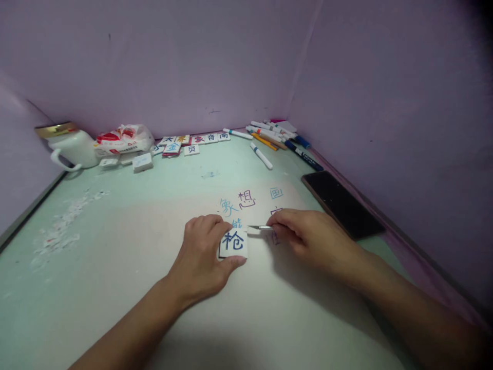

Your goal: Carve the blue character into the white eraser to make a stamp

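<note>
My left hand (204,252) grips a small white square card (233,243) by its left side, thumb along the lower edge and fingers at the upper left. A dark blue handwritten character covers the card's face. My right hand (296,231) is closed around a craft knife (262,227), its thin blade pointing left at the card's upper right corner. Whether the blade touches the card I cannot tell. Beneath lies a large white sheet (173,216) with handwritten characters (246,199) in blue and purple, some partly hidden by my hands.
A phone (342,203) lies at the right. Several markers (262,155) are heaped at the back right corner. Lettered cards (172,148), a tissue pack (124,140) and a lidded white mug (75,149) line the back left. Paper scraps (63,234) litter the left side.
</note>
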Demonstrator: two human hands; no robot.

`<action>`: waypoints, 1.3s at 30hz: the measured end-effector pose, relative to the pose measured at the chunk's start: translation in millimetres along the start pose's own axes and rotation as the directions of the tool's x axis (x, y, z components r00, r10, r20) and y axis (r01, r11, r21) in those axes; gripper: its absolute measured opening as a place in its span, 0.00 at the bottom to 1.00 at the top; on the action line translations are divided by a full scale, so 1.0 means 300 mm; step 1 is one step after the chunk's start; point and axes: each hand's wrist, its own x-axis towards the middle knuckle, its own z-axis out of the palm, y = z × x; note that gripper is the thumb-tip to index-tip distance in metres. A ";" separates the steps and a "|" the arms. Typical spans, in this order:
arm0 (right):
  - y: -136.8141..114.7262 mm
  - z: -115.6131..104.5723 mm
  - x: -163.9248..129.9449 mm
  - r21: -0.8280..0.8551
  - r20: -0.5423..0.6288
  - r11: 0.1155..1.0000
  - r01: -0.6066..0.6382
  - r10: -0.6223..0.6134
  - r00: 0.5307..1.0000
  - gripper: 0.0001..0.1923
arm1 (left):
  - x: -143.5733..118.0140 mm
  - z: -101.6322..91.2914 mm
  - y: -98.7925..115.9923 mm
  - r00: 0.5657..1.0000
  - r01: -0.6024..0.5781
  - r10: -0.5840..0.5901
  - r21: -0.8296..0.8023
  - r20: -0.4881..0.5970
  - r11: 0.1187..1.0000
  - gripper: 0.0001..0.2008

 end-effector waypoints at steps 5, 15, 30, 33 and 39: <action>-0.012 0.013 0.010 -0.099 0.007 0.994 0.044 -0.043 0.999 0.09 | -0.001 0.001 -0.002 1.000 -0.011 0.011 -0.018 0.008 1.000 0.21; 0.002 0.049 0.016 -0.096 -0.071 0.994 0.054 -0.061 0.996 0.07 | 0.002 -0.004 0.007 0.997 0.066 -0.065 -0.038 0.043 0.997 0.21; 0.024 0.072 0.042 0.041 -0.086 0.994 0.100 -0.096 0.992 0.07 | 0.007 -0.005 0.010 0.996 0.076 -0.076 0.002 0.038 0.997 0.21; 0.029 0.070 0.041 0.057 -0.082 0.993 0.108 -0.103 0.991 0.07 | 0.008 -0.006 0.012 0.996 0.078 -0.078 0.007 0.037 0.997 0.21; 0.033 0.068 0.040 0.095 -0.076 0.990 0.107 -0.100 0.992 0.07 | 0.009 -0.006 0.011 0.995 0.090 -0.090 0.020 0.034 0.996 0.21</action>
